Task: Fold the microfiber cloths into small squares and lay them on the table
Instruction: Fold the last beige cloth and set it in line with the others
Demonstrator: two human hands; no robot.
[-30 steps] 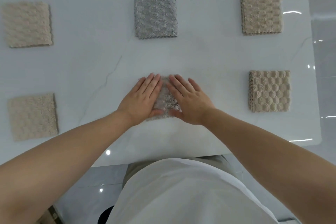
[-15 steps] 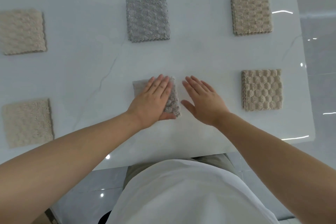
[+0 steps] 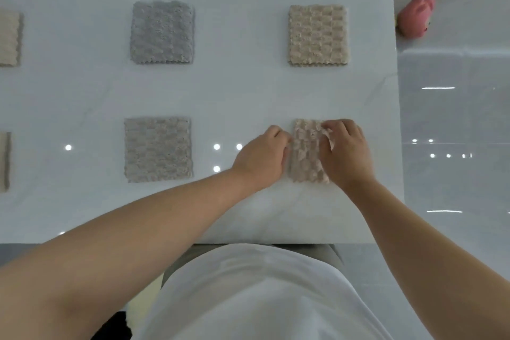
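The beige cloth [image 3: 305,156] I am working lies at the near right of the counter [image 3: 248,96], straight ahead of my body and slightly right, with both hands on it. The part I can see between the hands runs longer away from me than across, but my right hand [image 3: 346,153] covers its right side, so I cannot tell its true outline. That hand is the nearer one: it lies on top, with fingers curled and pinching a loose flap near the far edge. My left hand [image 3: 262,159] sits just beside the left edge with its fingers curled against it; I cannot tell whether they nip the fabric or only brace it. I judge that any next move starts from the right hand's flap. Nothing stands between the hands and the cloth. Further out, a greyish folded cloth [image 3: 157,149] lies well apart to the left. A grey folded cloth [image 3: 162,32] and a tan folded cloth [image 3: 318,35] lie in the far row. The counter's right edge is near, and a pink toy [image 3: 416,15] sits beyond it.
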